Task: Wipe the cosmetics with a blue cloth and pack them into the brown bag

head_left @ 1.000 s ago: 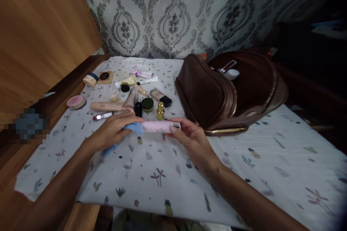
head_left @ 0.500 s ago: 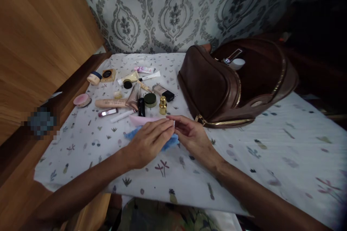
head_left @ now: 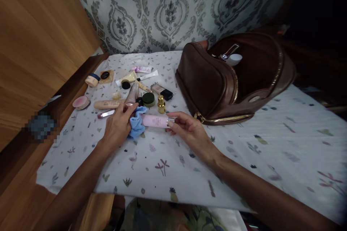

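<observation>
A pink tube (head_left: 155,121) with a silver cap lies level just above the patterned white cloth (head_left: 244,151). My right hand (head_left: 187,133) pinches its capped end with thumb and fingers. My left hand (head_left: 118,126) is closed on a blue rag (head_left: 137,125), which is bunched against the tube's left end. Just behind my hands stands a small gold-capped bottle (head_left: 161,104), next to a round dark green jar (head_left: 148,99).
Several cosmetics lie in a cluster behind my hands: a long beige tube (head_left: 107,104), a pink compact (head_left: 80,101), a small cream jar (head_left: 91,79), a brush (head_left: 104,114). An open brown leather bag (head_left: 230,79) stands at the right. A wooden panel (head_left: 40,36) rises at the left.
My left hand slid the blue rag from the tube's right end back to its left end, uncovering the pink body. My right hand kept hold of the capped end.
</observation>
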Tool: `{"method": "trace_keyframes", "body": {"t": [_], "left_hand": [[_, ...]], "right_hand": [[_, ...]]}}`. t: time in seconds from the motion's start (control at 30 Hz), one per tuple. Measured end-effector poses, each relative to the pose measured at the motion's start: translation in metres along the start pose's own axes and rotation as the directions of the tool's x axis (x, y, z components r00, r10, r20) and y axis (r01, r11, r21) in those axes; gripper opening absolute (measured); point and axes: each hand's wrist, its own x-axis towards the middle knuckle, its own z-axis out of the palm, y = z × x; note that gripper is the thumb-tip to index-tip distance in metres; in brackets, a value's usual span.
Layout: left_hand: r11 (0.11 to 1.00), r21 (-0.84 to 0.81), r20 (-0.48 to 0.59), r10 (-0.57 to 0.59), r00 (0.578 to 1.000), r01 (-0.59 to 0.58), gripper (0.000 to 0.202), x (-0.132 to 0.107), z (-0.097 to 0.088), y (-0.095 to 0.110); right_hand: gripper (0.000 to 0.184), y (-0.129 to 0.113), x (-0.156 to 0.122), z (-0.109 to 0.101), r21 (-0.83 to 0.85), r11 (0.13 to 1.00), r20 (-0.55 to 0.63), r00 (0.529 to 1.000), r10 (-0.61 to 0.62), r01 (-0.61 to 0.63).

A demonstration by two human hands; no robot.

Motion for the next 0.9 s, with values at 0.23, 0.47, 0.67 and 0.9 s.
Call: {"method": "trace_keyframes", "body": {"t": [0.23, 0.47, 0.67, 0.9], "left_hand": [[0.969, -0.156, -0.012, 0.192, 0.981, -0.191, 0.042, -0.003, -0.005, 0.019], [0.878, -0.157, -0.181, 0.424, 0.888, -0.451, 0.035, -0.019, 0.007, 0.053], [0.937, -0.097, -0.215, 0.310, 0.926, -0.336, 0.033, -0.009, 0.008, 0.030], [0.973, -0.174, -0.295, 0.096, 0.951, -0.152, 0.032, -0.001, -0.007, 0.010]], "right_hand": [[0.038, 0.003, 0.001, 0.002, 0.039, 0.999, -0.012, 1.000, -0.011, 0.012], [0.031, 0.003, -0.002, 0.003, -0.065, 0.996, -0.024, 0.998, -0.057, 0.056], [0.032, -0.001, -0.005, 0.006, -0.067, 0.995, -0.026, 0.997, -0.075, 0.073], [0.040, -0.005, -0.003, 0.007, 0.007, 1.000, -0.033, 0.999, 0.027, -0.027]]}}
